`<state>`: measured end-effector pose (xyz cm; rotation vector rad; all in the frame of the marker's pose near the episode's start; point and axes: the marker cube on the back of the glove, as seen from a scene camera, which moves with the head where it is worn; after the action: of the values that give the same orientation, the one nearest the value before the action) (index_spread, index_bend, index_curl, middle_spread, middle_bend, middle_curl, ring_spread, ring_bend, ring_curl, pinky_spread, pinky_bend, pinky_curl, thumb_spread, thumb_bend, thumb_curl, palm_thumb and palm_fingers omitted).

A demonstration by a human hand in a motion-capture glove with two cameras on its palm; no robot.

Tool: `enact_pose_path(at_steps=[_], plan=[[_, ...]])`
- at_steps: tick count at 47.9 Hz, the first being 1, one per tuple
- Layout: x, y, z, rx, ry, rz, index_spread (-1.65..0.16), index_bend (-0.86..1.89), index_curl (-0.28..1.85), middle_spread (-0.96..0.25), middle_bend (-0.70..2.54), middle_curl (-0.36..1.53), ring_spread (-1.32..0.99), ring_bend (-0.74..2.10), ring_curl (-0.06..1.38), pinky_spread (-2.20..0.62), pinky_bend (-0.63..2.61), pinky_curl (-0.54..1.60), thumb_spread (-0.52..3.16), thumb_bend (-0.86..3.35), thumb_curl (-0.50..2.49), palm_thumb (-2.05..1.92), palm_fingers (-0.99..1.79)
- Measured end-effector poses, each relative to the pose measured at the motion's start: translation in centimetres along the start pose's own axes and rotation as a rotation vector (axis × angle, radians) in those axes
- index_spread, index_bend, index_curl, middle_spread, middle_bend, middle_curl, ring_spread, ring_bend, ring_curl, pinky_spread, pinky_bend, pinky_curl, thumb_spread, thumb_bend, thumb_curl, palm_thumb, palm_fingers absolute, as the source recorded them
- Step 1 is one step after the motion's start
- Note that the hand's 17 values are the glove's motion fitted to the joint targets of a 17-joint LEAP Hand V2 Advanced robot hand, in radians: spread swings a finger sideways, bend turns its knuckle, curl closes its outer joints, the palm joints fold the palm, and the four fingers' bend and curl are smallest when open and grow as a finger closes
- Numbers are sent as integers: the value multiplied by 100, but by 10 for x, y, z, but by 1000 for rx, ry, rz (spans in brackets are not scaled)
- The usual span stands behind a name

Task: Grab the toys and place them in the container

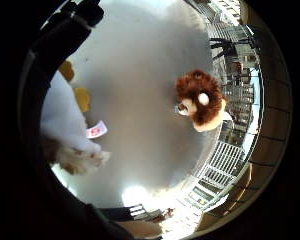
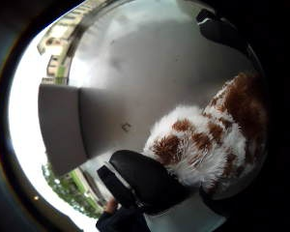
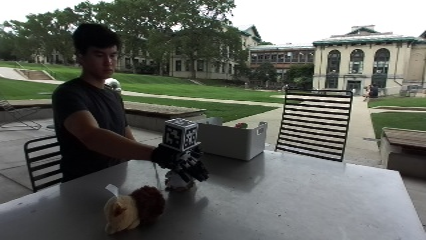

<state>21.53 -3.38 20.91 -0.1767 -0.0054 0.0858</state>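
Nearest the outside camera lies a lion toy (image 3: 133, 209) with a brown mane, on its side on the near left of the table (image 3: 313, 200), not yet touched. Just beyond it, the gloved right hand (image 3: 181, 161) has its fingers curled round a white-and-brown plush (image 2: 203, 145), low over the tabletop; whether the plush has lifted clear cannot be told. A white container (image 3: 233, 139) stands farther back, near the far edge, well apart from both toys. Something small shows above its rim, too small to name. By my judgement the job is early: one toy is gripped but not delivered, and the lion is left.
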Motion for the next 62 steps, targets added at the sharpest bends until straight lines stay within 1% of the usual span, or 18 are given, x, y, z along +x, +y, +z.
enact_pose_path(at_steps=[3,6,7,9,11,12,13,14,15,17,21,25,33,39,45,49,52,62], plan=[[1,0,11,5,-55,27,-29,27,56,-14,43,44,-34,60,26,-10,67,27,104,-5,18,-6,42],[-1,2,18,15,-67,28,-27,31,57,-15,48,45,-36,69,27,-13,67,25,108,1,20,5,74],[-1,2,19,24,-65,20,-26,31,56,-15,48,45,-36,69,27,-14,67,25,109,1,21,6,76],[2,1,21,53,-60,5,-23,37,58,-16,47,45,-36,72,28,-19,72,27,111,2,22,9,91],[6,0,21,82,-58,-3,-21,38,59,-16,47,46,-37,73,29,-21,71,27,112,2,23,11,93],[6,0,21,93,-58,-4,-19,44,62,-17,48,46,-37,77,31,-26,73,28,113,3,23,13,112],[5,1,22,101,-57,-5,-16,59,66,-17,54,48,-37,78,31,-31,65,26,114,5,25,17,137],[3,2,23,110,-55,-5,-14,62,65,-17,55,48,-37,79,32,-33,65,27,115,5,25,18,137],[1,3,23,120,-54,-5,-12,66,67,-17,61,50,-37,83,34,-36,62,27,116,6,25,20,144],[-3,4,23,158,-52,-7,-8,72,69,-18,65,52,-37,86,36,-39,61,28,116,6,26,22,142],[-4,5,20,296,-60,-22,-3,82,74,-18,78,56,-35,99,41,-43,56,28,118,7,28,27,150],[-7,7,20,371,-66,-28,0,89,76,-16,84,57,-34,106,44,-43,56,29,118,10,30,35,146],[-6,5,17,330,-79,-8,1,98,76,-11,88,56,-27,111,46,-43,61,32,116,10,32,43,140],[4,-7,5,237,-50,10,0,102,76,0,87,55,-17,109,45,-40,65,34,115,8,34,46,135],[-16,-7,-27,230,-57,50,-1,106,75,7,90,54,-10,109,44,-39,64,35,117,7,35,48,131],[-30,-7,-60,260,-55,53,-5,104,75,-5,101,56,-21,116,45,-41,61,34,118,-2,33,35,136],[-43,-6,-91,282,-55,41,-6,104,74,-10,105,57,-24,118,46,-42,63,35,118,-6,30,25,135],[-76,-12,-180,385,-48,38,-10,105,74,-19,112,58,-30,122,47,-43,67,37,114,-5,27,4,131]])
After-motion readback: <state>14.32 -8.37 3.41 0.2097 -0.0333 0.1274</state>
